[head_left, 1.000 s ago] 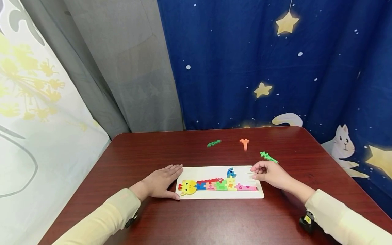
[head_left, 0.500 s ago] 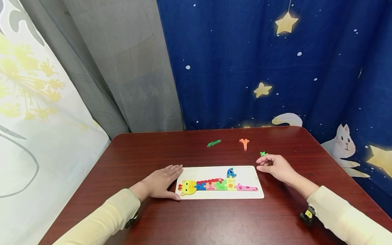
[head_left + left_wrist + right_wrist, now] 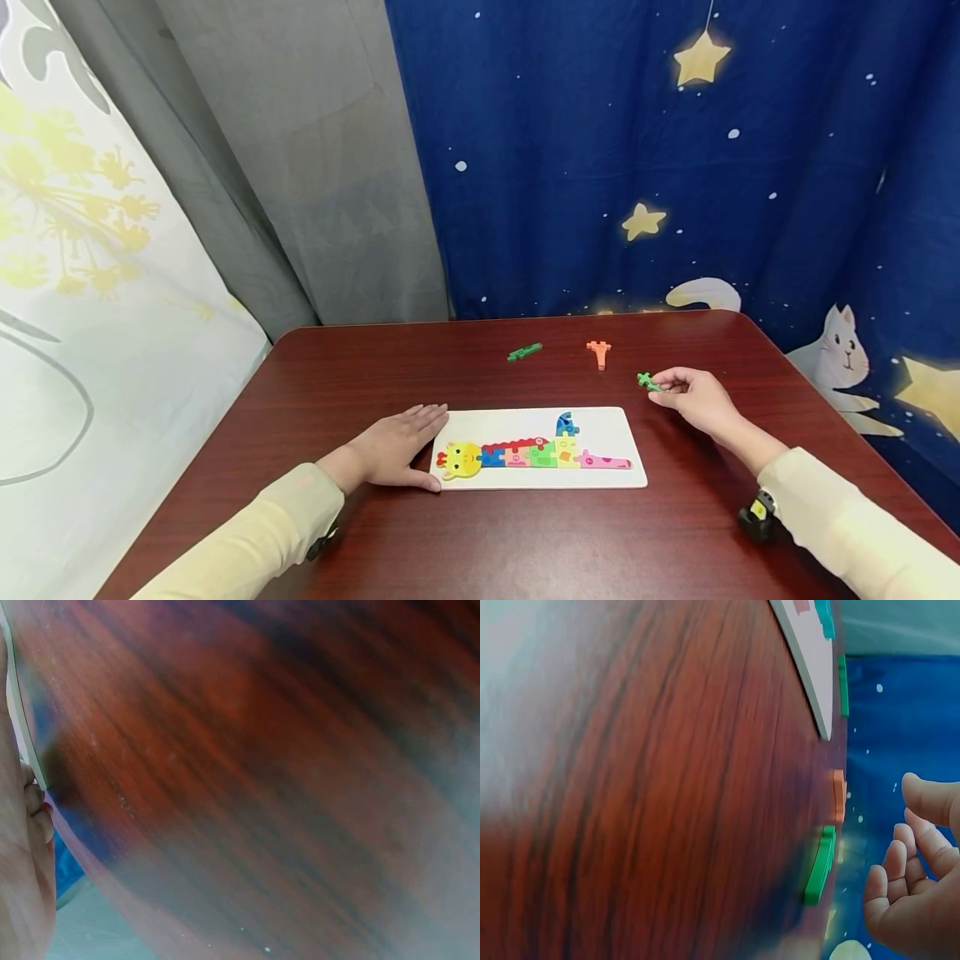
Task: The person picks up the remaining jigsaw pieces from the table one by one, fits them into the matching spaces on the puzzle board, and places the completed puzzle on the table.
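Note:
My left hand (image 3: 393, 446) lies flat with fingers straight across the left end of a white puzzle board (image 3: 510, 421). Set in the board is a giraffe of coloured pieces: a yellow head (image 3: 461, 459), a red mane, a neck and body of several colours, a pink leg (image 3: 604, 460) and a blue piece (image 3: 566, 423). Beyond the board's right end, my right hand (image 3: 697, 400) hovers at a light green puzzle piece (image 3: 646, 381), partly covering it. In the right wrist view, thumb and index finger are parted with nothing between, and the green piece (image 3: 820, 866) lies on the table.
A dark green piece (image 3: 524, 352) and an orange piece (image 3: 598, 353) lie behind the board on the dark red wooden table (image 3: 360, 367). Grey and star-printed blue curtains (image 3: 570, 167) hang past the table's back edge.
My right hand has moved from the board's right end back and to the right, to the light green piece. My left hand has stayed in place.

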The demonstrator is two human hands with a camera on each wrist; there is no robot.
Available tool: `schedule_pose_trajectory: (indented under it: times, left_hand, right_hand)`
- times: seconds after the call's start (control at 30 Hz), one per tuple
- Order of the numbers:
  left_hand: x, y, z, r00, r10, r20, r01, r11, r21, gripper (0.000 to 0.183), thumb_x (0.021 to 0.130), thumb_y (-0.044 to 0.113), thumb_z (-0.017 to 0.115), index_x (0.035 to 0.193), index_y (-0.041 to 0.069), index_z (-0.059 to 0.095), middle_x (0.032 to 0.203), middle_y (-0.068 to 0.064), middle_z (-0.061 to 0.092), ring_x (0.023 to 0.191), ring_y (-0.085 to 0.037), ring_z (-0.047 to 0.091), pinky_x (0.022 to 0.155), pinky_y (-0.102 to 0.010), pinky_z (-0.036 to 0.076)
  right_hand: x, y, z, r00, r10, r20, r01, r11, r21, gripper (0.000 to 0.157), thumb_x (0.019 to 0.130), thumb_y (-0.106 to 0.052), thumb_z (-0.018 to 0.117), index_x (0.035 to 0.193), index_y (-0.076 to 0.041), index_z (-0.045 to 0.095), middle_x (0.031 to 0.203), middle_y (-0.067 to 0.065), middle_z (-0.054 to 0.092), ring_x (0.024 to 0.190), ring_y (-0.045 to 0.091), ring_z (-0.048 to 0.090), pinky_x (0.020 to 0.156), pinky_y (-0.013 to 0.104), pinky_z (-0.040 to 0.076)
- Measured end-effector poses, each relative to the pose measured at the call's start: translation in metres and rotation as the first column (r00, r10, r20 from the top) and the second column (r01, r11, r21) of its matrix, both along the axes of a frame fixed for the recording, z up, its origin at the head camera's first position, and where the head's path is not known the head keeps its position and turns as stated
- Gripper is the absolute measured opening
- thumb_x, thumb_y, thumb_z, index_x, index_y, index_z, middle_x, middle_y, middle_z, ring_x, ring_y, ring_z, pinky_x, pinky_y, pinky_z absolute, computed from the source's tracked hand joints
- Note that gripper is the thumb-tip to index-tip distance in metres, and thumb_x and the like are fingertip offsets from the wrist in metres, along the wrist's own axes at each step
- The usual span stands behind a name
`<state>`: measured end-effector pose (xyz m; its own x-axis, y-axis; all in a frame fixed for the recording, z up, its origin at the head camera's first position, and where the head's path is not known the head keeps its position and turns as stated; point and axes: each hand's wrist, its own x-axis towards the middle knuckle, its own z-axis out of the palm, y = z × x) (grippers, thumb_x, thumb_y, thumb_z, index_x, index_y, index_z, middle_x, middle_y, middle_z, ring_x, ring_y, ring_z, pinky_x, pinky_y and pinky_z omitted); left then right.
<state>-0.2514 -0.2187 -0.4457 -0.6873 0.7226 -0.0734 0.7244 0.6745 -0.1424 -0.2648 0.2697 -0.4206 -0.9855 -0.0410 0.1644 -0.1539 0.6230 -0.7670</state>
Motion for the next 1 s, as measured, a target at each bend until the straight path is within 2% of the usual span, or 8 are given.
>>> schedule_pose_trajectory:
  times: [0.33,0.47,0.67,1.0]
  left_hand:
    - [0.001,0.001,0.001,1.000,-0.001,-0.005,0.001,1.000,0.001,0.112,0.079,0.087,0.030,0.154,0.004,0.025,0.159,-0.010,0.023,0.144,-0.023,0.022,0.116,-0.036,0.019]
    - [0.001,0.000,0.000,1.000,0.001,-0.009,-0.001,1.000,-0.001,0.112,0.079,0.087,0.030,0.154,0.005,0.025,0.159,-0.010,0.023,0.144,-0.022,0.022,0.116,-0.036,0.018]
    - [0.001,0.000,0.000,1.000,0.000,-0.013,0.000,1.000,-0.003,0.112,0.079,0.087,0.030,0.154,0.004,0.025,0.159,-0.011,0.023,0.144,-0.023,0.022,0.116,-0.036,0.019]
    - [0.001,0.000,0.000,1.000,-0.009,-0.010,0.009,1.000,-0.002,0.112,0.079,0.087,0.032,0.153,0.004,0.026,0.158,-0.011,0.024,0.144,-0.024,0.023,0.116,-0.037,0.021]
  right_hand:
    - [-0.009,0.015,-0.006,0.999,-0.046,-0.001,0.046,0.998,0.031,0.031,0.085,-0.013,0.075,0.108,0.006,0.067,0.092,0.010,0.066,0.079,0.019,0.056,0.062,0.022,0.046]
    - [-0.012,0.021,-0.010,0.999,-0.050,0.008,0.049,0.997,0.060,0.033,0.086,-0.014,0.075,0.109,0.006,0.066,0.094,0.012,0.066,0.081,0.021,0.056,0.065,0.024,0.046]
    - [-0.015,0.030,-0.014,0.997,-0.055,0.047,0.052,0.996,0.069,0.038,0.086,-0.017,0.075,0.112,0.008,0.064,0.095,0.013,0.065,0.085,0.023,0.055,0.069,0.028,0.044]
    - [-0.017,0.040,-0.019,0.988,-0.044,0.145,0.042,0.999,0.018,0.042,0.086,-0.016,0.074,0.115,0.011,0.061,0.096,0.012,0.064,0.082,0.017,0.054,0.064,0.022,0.045]
